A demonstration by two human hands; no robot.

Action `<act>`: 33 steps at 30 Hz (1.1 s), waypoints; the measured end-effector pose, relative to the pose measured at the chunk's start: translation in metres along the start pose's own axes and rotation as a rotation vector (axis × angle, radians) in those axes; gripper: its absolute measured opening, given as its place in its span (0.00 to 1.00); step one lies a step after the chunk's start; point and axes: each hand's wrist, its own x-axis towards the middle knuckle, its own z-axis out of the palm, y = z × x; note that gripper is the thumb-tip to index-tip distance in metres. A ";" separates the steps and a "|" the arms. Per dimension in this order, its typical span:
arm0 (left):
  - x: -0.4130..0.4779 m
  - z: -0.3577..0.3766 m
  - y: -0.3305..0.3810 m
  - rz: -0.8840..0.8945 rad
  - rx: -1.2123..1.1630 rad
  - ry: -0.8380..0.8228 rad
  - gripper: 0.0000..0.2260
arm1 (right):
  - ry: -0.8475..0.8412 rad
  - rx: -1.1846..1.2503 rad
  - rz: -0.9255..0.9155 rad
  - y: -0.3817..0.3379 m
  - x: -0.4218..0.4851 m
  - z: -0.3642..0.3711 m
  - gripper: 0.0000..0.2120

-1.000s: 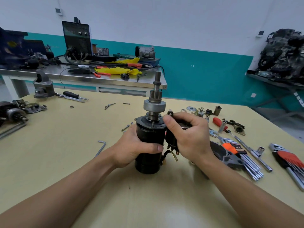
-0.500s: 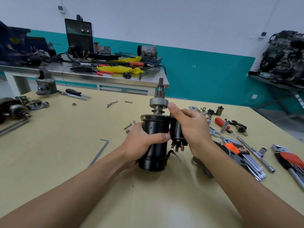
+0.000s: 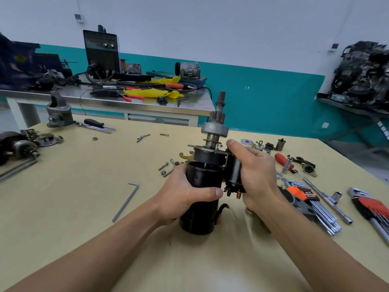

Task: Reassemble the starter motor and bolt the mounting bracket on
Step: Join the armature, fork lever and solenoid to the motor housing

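Gripping the black motor housing (image 3: 202, 216) at frame centre, the left hand (image 3: 185, 199) holds it upright on the table (image 3: 84, 197); the right hand (image 3: 256, 175) clasps the solenoid (image 3: 232, 171) and shaft assembly (image 3: 214, 131) just above the housing's open rim

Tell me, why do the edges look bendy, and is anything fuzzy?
Head view: the wide lens bends the wall stripe; the hex keys by the right wrist look smeared; the motor is sharp; light is soft, shadows faint.
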 end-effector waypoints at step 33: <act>-0.008 0.000 0.009 0.074 0.089 0.014 0.15 | -0.056 -0.335 -0.390 -0.004 -0.030 -0.001 0.10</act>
